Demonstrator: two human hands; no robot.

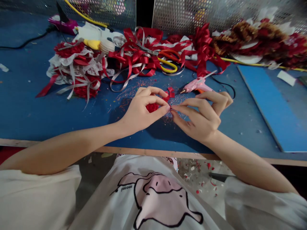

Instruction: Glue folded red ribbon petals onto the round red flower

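Between the curled fingers and thumb of my left hand [144, 110] shows a bunched red fabric piece [152, 107]; most of it is hidden by the hand. My right hand [202, 116] meets the left fingertips, thumb and index finger closed on a tiny dark red end that sticks out there. Whether that end belongs to the bunched piece, I cannot tell. Small cut red ribbon squares [170, 92] lie on the table just beyond my hands. A pink glue gun [197, 84] rests behind my right hand, its nozzle pointing left.
Behind lie a tangle of red and white ribbons [146, 65], scissors [168, 65] with orange and yellow handles, and a red-and-white lace bundle [79, 68]. A purple corded tool [62, 25] sits back left. At right are a blue board [271, 108] and brown-red trimmings [259, 41].
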